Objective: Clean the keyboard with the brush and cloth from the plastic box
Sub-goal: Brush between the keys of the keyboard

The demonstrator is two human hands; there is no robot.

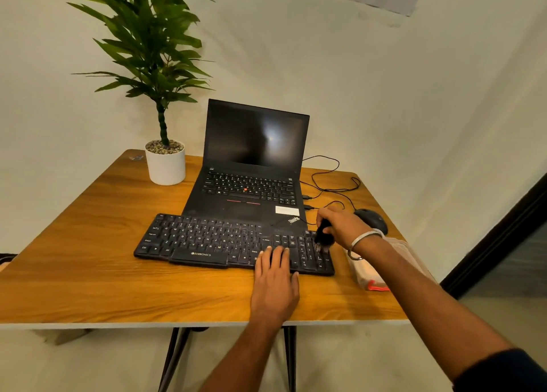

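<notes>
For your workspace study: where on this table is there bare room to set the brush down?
Free: the table left of and in front of the keyboard, up to the plant pot. Crowded: the right side, with mouse, cables and plastic box.

A black keyboard with white lettering is lying on a wood-grained orange-brown table. At twelve o'clock, a black laptop is showing red accents; a white pot is holding green leaves.
</notes>
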